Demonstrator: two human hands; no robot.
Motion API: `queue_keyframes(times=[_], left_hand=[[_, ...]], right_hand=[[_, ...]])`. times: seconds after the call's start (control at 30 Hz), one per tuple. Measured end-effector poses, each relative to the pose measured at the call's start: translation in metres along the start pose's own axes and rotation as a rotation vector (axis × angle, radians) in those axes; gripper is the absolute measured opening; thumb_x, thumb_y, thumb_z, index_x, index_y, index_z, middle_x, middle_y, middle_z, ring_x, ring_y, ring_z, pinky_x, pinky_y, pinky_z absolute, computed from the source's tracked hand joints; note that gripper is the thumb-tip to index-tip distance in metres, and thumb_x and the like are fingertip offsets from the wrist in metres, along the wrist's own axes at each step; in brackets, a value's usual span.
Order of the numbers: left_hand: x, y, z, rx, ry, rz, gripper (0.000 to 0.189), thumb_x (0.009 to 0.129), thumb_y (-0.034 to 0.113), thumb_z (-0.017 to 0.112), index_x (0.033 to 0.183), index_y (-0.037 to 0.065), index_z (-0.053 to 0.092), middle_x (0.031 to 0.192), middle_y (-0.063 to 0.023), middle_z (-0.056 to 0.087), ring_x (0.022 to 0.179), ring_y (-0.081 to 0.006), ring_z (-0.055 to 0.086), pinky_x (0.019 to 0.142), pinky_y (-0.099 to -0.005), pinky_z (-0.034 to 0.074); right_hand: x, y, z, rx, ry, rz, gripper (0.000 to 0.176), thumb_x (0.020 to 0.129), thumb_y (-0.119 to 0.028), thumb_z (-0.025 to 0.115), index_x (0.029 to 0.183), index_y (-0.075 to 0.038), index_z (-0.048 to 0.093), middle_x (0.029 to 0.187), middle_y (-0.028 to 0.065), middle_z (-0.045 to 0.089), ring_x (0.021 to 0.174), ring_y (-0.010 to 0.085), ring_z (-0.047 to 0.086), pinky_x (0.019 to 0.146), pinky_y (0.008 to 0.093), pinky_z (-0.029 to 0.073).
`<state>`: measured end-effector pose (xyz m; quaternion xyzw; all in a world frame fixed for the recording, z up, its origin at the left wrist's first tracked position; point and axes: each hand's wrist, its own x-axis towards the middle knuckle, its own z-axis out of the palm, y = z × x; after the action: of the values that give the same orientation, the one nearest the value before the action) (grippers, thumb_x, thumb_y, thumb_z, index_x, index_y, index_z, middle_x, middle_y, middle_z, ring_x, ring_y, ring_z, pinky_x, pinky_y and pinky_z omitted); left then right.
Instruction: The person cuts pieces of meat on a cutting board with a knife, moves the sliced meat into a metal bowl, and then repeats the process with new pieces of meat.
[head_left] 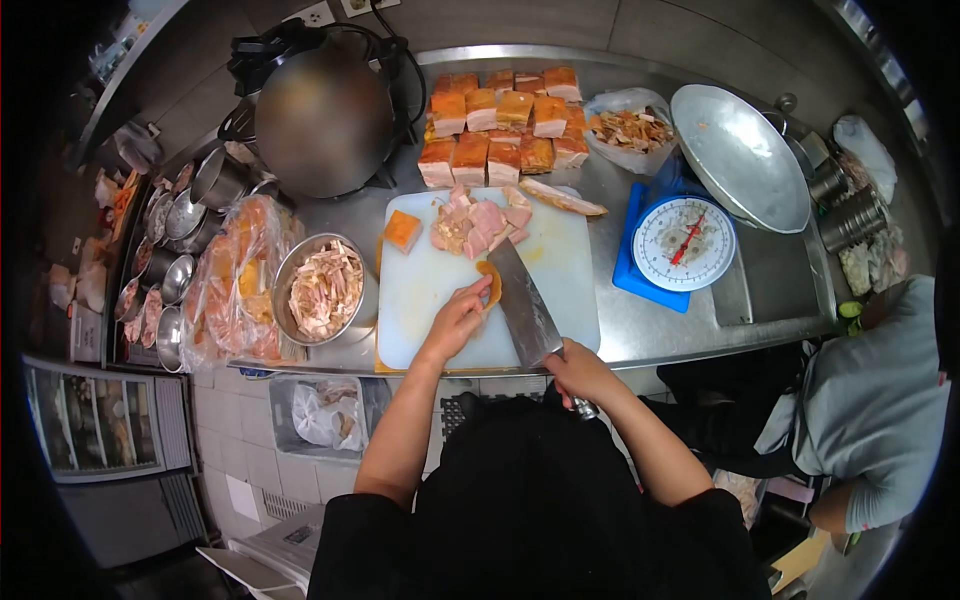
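My right hand (582, 373) is wrapped round the handle of a cleaver (527, 308). Its broad blade points away from me over a white cutting board (411, 300). At the blade's left side, the fingers of my left hand (460, 318) are closed on a curved, orange-brown slice of pork skin (489, 284). Beyond the blade tip lies a heap of cut pale pork (478, 222). A browned pork block (401, 231) sits on the board's left part, and a long pork strip (563, 197) rests across its far right corner.
Stacked pork blocks (502, 110) stand behind the board beside a bag of trimmings (630, 130). A metal bowl of sliced meat (325, 290) is at left. At right are a blue dial scale (650, 278) and large metal pan (735, 150). A co-worker in a grey shirt (875, 390) stands right.
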<state>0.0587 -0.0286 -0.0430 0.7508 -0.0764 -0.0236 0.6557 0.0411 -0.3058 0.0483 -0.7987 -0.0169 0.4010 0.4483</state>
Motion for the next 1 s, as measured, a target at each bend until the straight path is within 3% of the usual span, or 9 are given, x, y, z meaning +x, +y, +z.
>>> queue_keyframes(times=[0.23, 0.33, 0.4, 0.43, 0.5, 0.73, 0.8, 0.93, 1.0], left_hand=[[-0.025, 0.019, -0.024, -0.57, 0.136, -0.296, 0.01, 0.086, 0.01, 0.054, 0.089, 0.001, 0.057, 0.145, -0.0226, 0.061, 0.121, -0.0319, 0.063, 0.105, -0.0398, 0.048], [-0.04, 0.027, -0.038, -0.737, 0.292, -0.214, 0.017, 0.088, 0.015, 0.052, 0.094, 0.0, 0.058, 0.123, -0.0231, 0.07, 0.103, -0.0308, 0.07, 0.089, -0.0409, 0.057], [-0.045, 0.028, -0.047, -0.543, 0.452, -0.461, 0.017, 0.093, 0.017, 0.052, 0.095, 0.001, 0.057, 0.095, -0.0174, 0.071, 0.075, -0.0241, 0.071, 0.061, -0.0367, 0.058], [-0.049, 0.027, -0.051, -0.546, 0.464, -0.458, 0.017, 0.093, 0.017, 0.052, 0.095, 0.001, 0.057, 0.095, -0.0174, 0.071, 0.075, -0.0241, 0.071, 0.061, -0.0367, 0.058], [-0.056, 0.023, -0.057, -0.235, 0.48, -0.597, 0.017, 0.097, 0.02, 0.054, 0.094, 0.003, 0.057, 0.076, -0.0111, 0.066, 0.053, -0.018, 0.063, 0.043, -0.0303, 0.049], [-0.065, 0.026, -0.047, -0.011, 0.56, -0.631, 0.015, 0.097, 0.02, 0.06, 0.094, 0.005, 0.059, 0.066, -0.0056, 0.063, 0.048, -0.014, 0.058, 0.04, -0.0297, 0.045], [-0.066, 0.022, -0.046, 0.078, 0.551, -0.57, 0.016, 0.097, 0.018, 0.061, 0.093, 0.003, 0.06, 0.068, -0.0063, 0.064, 0.048, -0.0141, 0.057, 0.043, -0.0301, 0.047], [-0.072, 0.018, -0.045, 0.1, 0.58, -0.565, 0.015, 0.096, 0.016, 0.061, 0.092, 0.001, 0.061, 0.069, -0.0073, 0.065, 0.049, -0.0146, 0.058, 0.045, -0.0307, 0.05], [-0.07, 0.016, -0.046, 0.043, 0.567, -0.543, 0.016, 0.099, 0.018, 0.06, 0.099, 0.002, 0.058, 0.069, -0.0056, 0.063, 0.045, -0.0133, 0.056, 0.039, -0.0298, 0.042]], right_hand=[[-0.01, -0.005, -0.012, -0.258, 0.023, 0.047, 0.04, 0.104, -0.033, 0.053, 0.115, 0.006, 0.053, 0.069, 0.0151, 0.068, 0.052, 0.0259, 0.069, 0.064, 0.0418, 0.057], [-0.026, -0.018, -0.011, -0.304, 0.035, 0.07, 0.041, 0.104, -0.034, 0.052, 0.116, 0.005, 0.054, 0.071, 0.017, 0.069, 0.053, 0.027, 0.07, 0.068, 0.0449, 0.058], [-0.034, -0.03, -0.01, -0.381, 0.086, 0.063, 0.04, 0.104, -0.034, 0.054, 0.115, 0.005, 0.055, 0.076, 0.0206, 0.072, 0.06, 0.0341, 0.072, 0.072, 0.0477, 0.058], [-0.033, -0.024, -0.007, -0.39, 0.079, 0.057, 0.04, 0.104, -0.034, 0.054, 0.115, 0.005, 0.055, 0.076, 0.0206, 0.072, 0.06, 0.0341, 0.072, 0.072, 0.0477, 0.058], [-0.036, -0.015, -0.001, -0.672, 0.338, -0.281, 0.037, 0.104, -0.033, 0.056, 0.112, 0.003, 0.057, 0.081, 0.0233, 0.073, 0.07, 0.0424, 0.072, 0.073, 0.0518, 0.057], [-0.035, -0.049, 0.018, -0.558, 0.371, -0.395, 0.031, 0.103, -0.03, 0.057, 0.108, 0.0, 0.059, 0.087, 0.0246, 0.074, 0.083, 0.0462, 0.072, 0.08, 0.0567, 0.055], [-0.017, -0.042, 0.024, -0.823, 0.17, -0.271, 0.029, 0.103, -0.029, 0.056, 0.108, 0.0, 0.06, 0.088, 0.0247, 0.074, 0.083, 0.0455, 0.072, 0.08, 0.0555, 0.056], [-0.021, -0.059, 0.011, -0.782, 0.117, -0.182, 0.03, 0.103, -0.028, 0.055, 0.107, 0.001, 0.06, 0.088, 0.0246, 0.074, 0.082, 0.0449, 0.072, 0.079, 0.0547, 0.056], [-0.029, -0.065, 0.012, -0.705, 0.266, -0.3, 0.03, 0.103, -0.029, 0.055, 0.107, 0.0, 0.06, 0.093, 0.0254, 0.074, 0.087, 0.0448, 0.072, 0.082, 0.0561, 0.055]])
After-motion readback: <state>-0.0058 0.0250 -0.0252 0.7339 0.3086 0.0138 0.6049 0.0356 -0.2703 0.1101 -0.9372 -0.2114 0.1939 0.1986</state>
